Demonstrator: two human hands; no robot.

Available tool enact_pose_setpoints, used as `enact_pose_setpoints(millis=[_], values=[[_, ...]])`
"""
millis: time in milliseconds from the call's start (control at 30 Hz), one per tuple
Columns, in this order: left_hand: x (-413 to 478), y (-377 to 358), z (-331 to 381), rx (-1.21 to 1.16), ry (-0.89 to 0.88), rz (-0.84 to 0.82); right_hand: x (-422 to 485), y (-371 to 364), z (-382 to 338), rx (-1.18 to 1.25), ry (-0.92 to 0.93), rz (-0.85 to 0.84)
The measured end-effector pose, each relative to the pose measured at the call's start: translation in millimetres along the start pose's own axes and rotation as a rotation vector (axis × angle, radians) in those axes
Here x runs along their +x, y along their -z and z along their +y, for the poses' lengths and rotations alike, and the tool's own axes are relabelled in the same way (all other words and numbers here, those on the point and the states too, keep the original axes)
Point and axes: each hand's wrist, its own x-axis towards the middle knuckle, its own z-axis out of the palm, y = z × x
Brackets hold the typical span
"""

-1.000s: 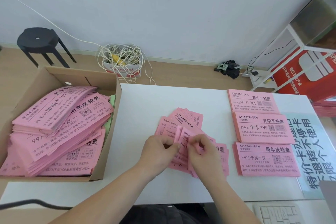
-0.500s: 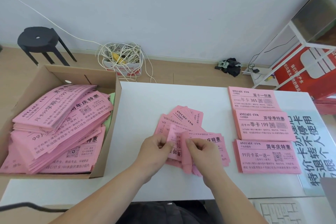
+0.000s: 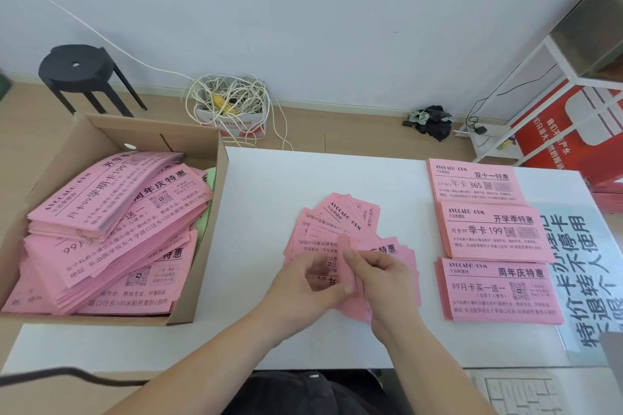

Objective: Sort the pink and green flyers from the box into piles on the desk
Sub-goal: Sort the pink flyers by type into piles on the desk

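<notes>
Overlapping flyers [image 3: 340,222] between left grip [image 3: 303,283], right grip [image 3: 387,280]

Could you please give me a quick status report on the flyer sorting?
Left hand and right hand both pinching the fanned pink flyers at centre. Three sorted pink piles at right; cardboard box left, mostly pink. Nothing blocking.

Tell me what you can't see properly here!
Head view, green flyers: buried under pink flyers in the box, only a sliver shows.
Head view, fanned flyers: print covered by the left hand and right hand.
Head view, blue poster: cut off by the right edge.
</notes>
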Motion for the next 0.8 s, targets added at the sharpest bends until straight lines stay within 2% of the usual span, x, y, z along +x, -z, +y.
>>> enact_pose_setpoints(millis=[100,167,333,500,700,800], values=[[2,-3,4,-0.026,-0.064,-0.044,-6,1,-5,0.127,-0.075,-0.079],[3,1,4,-0.060,-0.040,-0.012,-5,4,-5,0.131,-0.077,-0.071],[10,16,-11,-0.015,0.084,0.116,5,12,-2,-0.094,0.091,0.146],[10,21,-11,-0.150,0.072,0.142,3,5,-1,-0.265,0.179,0.139],[6,8,1,-0.340,0.013,0.032,-8,-13,6,-0.128,0.100,-0.001],[7,8,0,-0.416,0.038,-0.047,-6,-8,3,-0.139,0.098,0.016]])
